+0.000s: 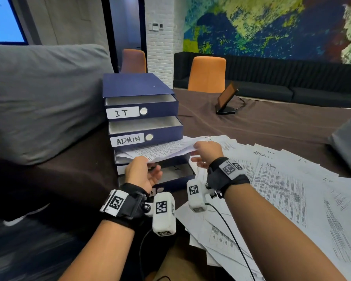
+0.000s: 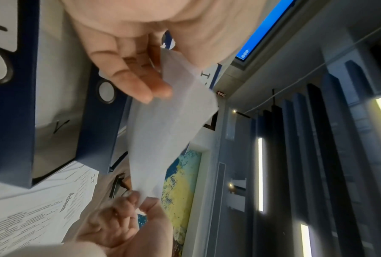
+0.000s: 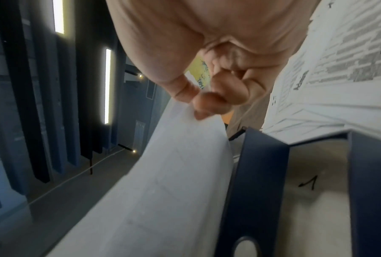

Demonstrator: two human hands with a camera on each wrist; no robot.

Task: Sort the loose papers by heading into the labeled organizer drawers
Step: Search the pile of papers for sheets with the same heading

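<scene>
- Both hands hold one printed sheet (image 1: 164,150) over the third drawer (image 1: 130,157) of the blue organizer (image 1: 138,102), below the drawers labeled IT (image 1: 123,112) and ADMIN (image 1: 128,140).
- The left hand (image 1: 143,173) holds the sheet's near edge, thumb on top and fingers (image 2: 141,81) straight beneath.
- The right hand (image 1: 208,151) pinches the sheet's right end between thumb and curled fingers (image 3: 209,104).
- Loose papers (image 1: 282,191) lie fanned across the table's (image 1: 272,122) right side, beside the organizer.
</scene>
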